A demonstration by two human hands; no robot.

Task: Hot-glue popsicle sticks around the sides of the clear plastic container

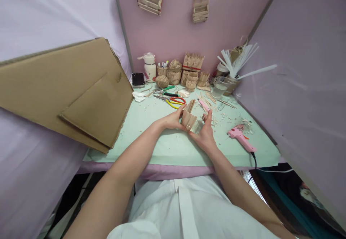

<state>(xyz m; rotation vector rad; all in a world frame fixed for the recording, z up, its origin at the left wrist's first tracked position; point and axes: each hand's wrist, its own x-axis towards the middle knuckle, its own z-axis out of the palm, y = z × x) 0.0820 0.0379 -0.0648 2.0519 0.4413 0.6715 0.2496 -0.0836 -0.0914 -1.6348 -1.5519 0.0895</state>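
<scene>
Near the middle of the green-covered table, my left hand [173, 119] is wrapped round the left side of a small wooden-stick container [188, 119], which is tilted. Clear material shows at the container's right side. My right hand [204, 132] supports that lower right side with its fingers curved upward and the thumb apart. Behind the container lie red-and-yellow handled scissors [175, 102] and a pink cutter [203, 105]. Some fingertips of both hands are hidden behind the piece.
A pink glue gun [242, 140] with a black cord lies at the right. Cardboard [89, 98] leans at the left. Along the back stand a white bottle [150, 68], twine, stick cups and a clear cup [220, 87]. Wood scraps lie scattered on the right.
</scene>
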